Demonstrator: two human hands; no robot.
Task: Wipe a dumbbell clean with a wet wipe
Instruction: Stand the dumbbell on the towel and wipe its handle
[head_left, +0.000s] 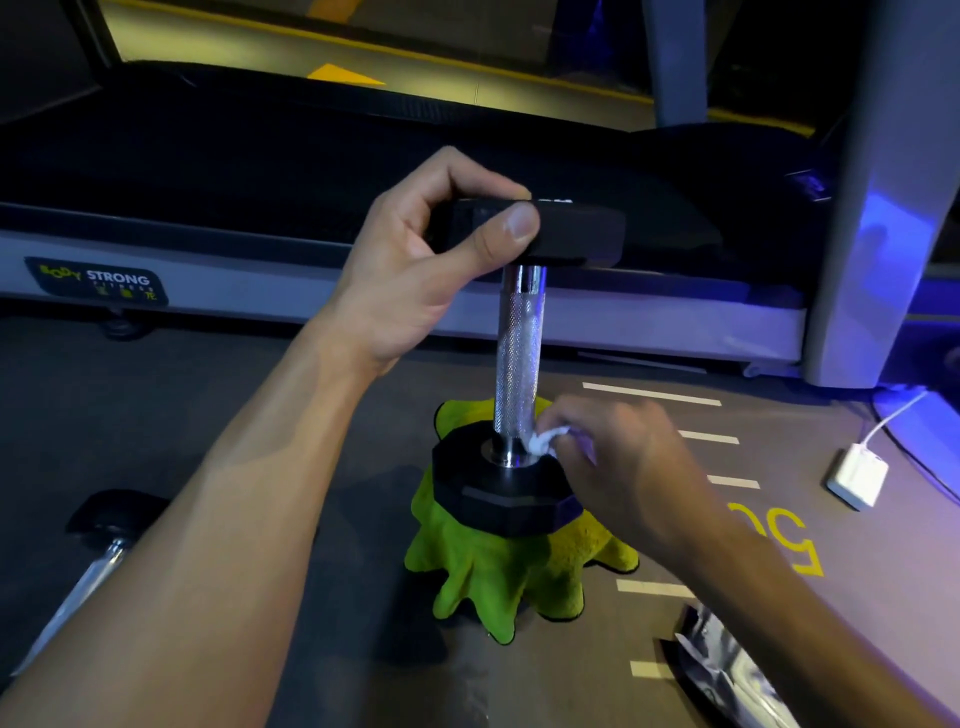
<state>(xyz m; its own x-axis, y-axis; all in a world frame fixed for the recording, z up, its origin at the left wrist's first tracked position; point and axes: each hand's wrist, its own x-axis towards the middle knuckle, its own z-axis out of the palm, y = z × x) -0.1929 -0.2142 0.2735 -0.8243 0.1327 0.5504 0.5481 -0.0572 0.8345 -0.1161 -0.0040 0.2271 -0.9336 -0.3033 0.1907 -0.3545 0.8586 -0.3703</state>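
Grey rubber gym floor (260, 415) with white dashes and yellow numerals runs up to a treadmill (311, 171) with a black belt and pale side rail. On a crumpled green fleecy cloth (488, 577) stands the dumbbell (517, 353), upright, with black faceted heads and a knurled chrome handle. Left hand (415, 270) grips the upper head, thumb in front. Right hand (618, 462) pinches a bunched white wet wipe (545, 441) against the handle's base. A white charger (857, 478) lies at right.
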